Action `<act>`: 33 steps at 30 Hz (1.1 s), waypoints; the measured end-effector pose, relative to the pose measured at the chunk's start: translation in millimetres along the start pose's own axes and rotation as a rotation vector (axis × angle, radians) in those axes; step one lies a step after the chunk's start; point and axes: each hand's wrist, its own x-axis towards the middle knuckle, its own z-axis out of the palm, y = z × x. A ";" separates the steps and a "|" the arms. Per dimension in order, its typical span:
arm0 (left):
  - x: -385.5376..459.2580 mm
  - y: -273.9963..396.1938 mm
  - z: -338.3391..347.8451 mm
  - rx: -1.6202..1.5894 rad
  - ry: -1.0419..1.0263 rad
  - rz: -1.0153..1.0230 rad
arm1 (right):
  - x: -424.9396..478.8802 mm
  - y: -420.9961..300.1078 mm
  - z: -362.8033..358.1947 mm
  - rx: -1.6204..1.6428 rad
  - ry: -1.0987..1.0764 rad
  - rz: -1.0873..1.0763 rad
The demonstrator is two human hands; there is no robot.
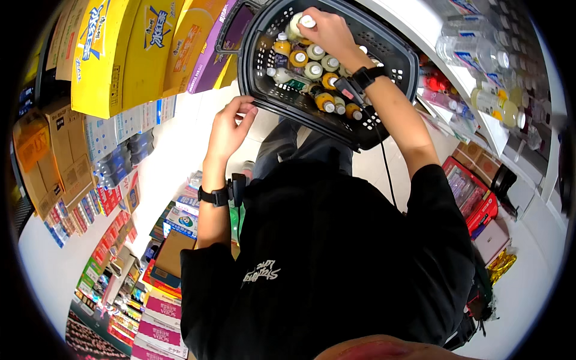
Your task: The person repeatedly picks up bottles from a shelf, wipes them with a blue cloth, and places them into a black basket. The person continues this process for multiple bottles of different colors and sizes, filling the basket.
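A black plastic shopping basket with perforated walls stands before me, holding several small drink bottles. Some hold an orange drink, like the bottle near the left wall; others are pale, like the bottle lying on its side. Inside the basket's far side, my right hand has its fingers around the top of a white-capped bottle. My left hand is at the basket's near left corner, fingers partly curled, fingertips against the rim. Whether it grips the rim is unclear.
Yellow drink cartons are stacked left of the basket. A white shelf on the right carries bottles close to the basket's edge. Boxes stand by my left elbow. A cable hangs from my right wrist strap.
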 end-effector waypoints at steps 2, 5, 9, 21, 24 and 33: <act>-1.1 -2.9 -1.9 -0.014 0.033 0.004 | 15.3 17.4 23.8 -0.100 -0.020 -0.015; -3.2 -7.0 -6.9 -0.013 0.052 -0.016 | 29.4 42.1 60.9 -0.150 -0.092 -0.015; -9.5 -22.4 -0.5 -0.036 0.056 -0.043 | 29.3 50.5 86.9 -0.163 -0.247 0.178; 10.2 -39.2 21.4 -0.067 0.032 -0.036 | 24.2 94.5 126.8 -0.384 -0.500 0.330; 13.7 -38.6 22.0 -0.073 0.037 -0.037 | 37.6 91.3 120.7 -0.372 -0.597 0.354; 19.7 -37.9 11.6 -0.086 0.055 -0.048 | 36.1 100.0 94.6 -0.369 -0.683 0.121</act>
